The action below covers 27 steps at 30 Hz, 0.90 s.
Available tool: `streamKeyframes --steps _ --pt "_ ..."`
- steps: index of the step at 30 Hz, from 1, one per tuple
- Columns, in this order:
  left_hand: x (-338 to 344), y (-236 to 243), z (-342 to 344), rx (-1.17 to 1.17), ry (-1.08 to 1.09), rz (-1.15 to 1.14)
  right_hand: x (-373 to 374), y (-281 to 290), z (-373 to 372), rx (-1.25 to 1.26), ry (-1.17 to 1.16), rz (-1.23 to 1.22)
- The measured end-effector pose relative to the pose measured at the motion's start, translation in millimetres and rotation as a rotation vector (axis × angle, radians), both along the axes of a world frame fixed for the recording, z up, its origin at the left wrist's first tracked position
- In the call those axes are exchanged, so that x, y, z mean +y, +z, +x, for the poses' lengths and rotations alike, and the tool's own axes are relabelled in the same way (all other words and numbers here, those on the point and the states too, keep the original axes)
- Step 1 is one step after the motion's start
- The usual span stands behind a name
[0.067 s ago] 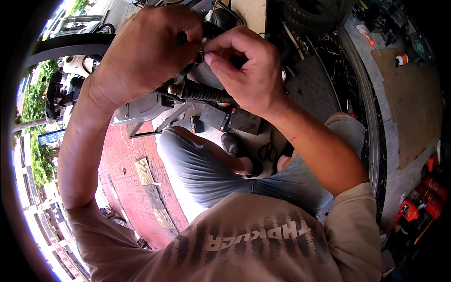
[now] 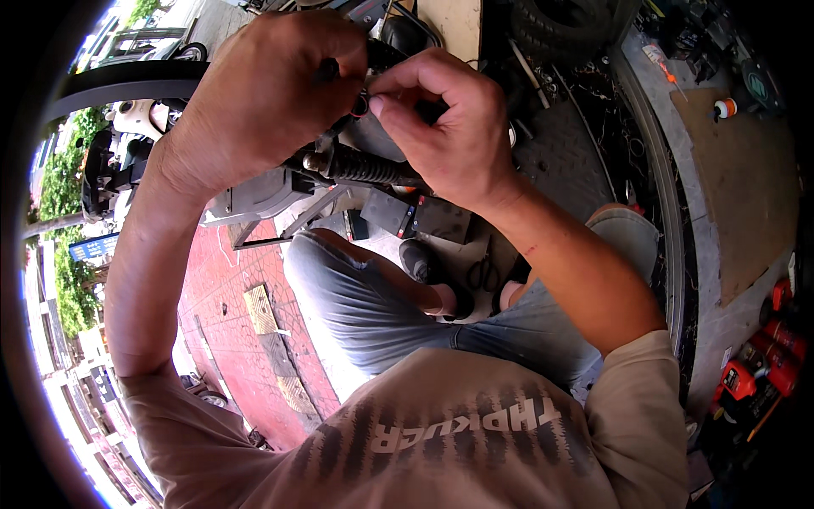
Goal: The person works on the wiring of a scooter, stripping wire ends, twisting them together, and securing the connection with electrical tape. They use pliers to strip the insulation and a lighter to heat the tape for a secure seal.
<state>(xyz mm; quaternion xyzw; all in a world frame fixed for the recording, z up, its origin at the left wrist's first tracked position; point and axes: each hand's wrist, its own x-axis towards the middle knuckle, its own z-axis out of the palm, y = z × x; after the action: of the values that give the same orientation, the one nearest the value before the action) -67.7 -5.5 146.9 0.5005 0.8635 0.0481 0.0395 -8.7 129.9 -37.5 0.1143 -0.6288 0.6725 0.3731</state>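
My left hand (image 2: pixel 267 97) is raised at the upper left, its fingers curled closed with the tips turned away. Close beside it, my right hand (image 2: pixel 454 127) pinches with thumb and forefinger at a thin red and black wire (image 2: pixel 362 105). The wire loops between the two hands, and its far end is hidden behind the left fingers. Just below the hands runs a dark coil-spring shock absorber (image 2: pixel 366 167), part of a vehicle frame. A grey plastic housing (image 2: pixel 254 197) lies under my left wrist.
Two dark block batteries (image 2: pixel 388 209) stand on the floor beyond my feet. Black-handled scissors (image 2: pixel 483 273) lie between my shoes. A tyre (image 2: pixel 564 30) is at the back. Brown cardboard (image 2: pixel 733 187) and red power tools (image 2: pixel 767 356) lie at the right. A black curved fender or wheel rim (image 2: pixel 127 81) extends left.
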Motion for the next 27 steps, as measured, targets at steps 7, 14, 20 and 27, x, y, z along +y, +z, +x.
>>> streamKeyframes --steps 7,14,20,27 --pt "-10.2 -8.3 -7.7 0.031 -0.029 0.025 4.5 6.1 2.4 -0.120 0.095 -0.022" --pt "-15.6 -12.9 -7.8 0.100 -0.073 0.046 8.3 9.2 3.2 -0.153 0.111 0.024" --pt "-19.4 -16.0 -8.3 0.121 -0.118 0.075 11.2 12.5 1.9 -0.201 0.163 -0.015" --pt "-21.0 -17.7 -6.3 0.146 -0.138 0.091 12.8 16.2 0.5 -0.246 0.210 0.016"
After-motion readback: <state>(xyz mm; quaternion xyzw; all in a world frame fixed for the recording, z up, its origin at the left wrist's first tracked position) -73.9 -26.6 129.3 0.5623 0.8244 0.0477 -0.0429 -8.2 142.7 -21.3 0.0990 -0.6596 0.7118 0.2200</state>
